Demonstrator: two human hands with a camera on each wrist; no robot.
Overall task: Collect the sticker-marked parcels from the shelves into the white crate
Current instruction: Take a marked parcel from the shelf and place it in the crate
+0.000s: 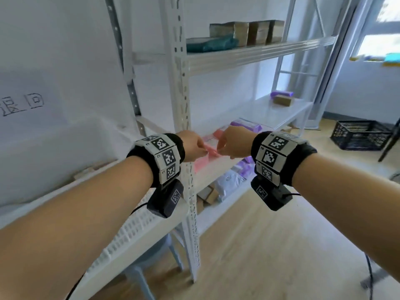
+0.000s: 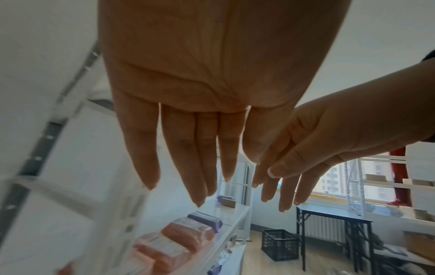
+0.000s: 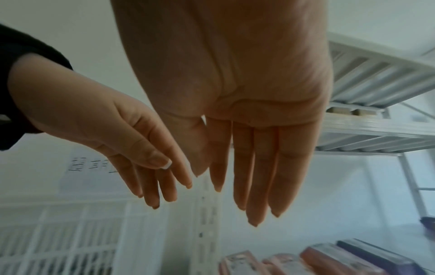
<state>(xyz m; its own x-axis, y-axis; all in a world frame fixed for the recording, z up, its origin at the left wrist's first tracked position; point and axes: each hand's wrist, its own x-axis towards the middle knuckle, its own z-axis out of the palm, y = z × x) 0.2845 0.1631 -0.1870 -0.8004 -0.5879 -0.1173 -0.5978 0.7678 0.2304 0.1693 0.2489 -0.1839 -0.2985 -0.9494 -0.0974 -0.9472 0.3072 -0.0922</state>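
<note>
Both my hands reach toward the middle shelf (image 1: 270,113) of the white rack. My left hand (image 1: 192,146) and right hand (image 1: 233,144) hover side by side just above a row of pink parcels (image 1: 211,149). In the wrist views the left hand (image 2: 188,158) and the right hand (image 3: 254,167) have straight fingers and hold nothing. The pink parcels (image 2: 188,234) lie below the fingertips, apart from them, and no sticker shows on them. A purple parcel (image 1: 246,124) lies past the pink ones. The white crate (image 1: 129,230) stands at my lower left beside the rack post.
The top shelf carries brown boxes (image 1: 249,31) and a teal parcel (image 1: 212,44). A small brown box (image 1: 282,100) and a purple packet sit far along the middle shelf. Grey and purple bags (image 1: 231,180) lie on the lower shelf. A black crate (image 1: 361,135) stands on the floor at right.
</note>
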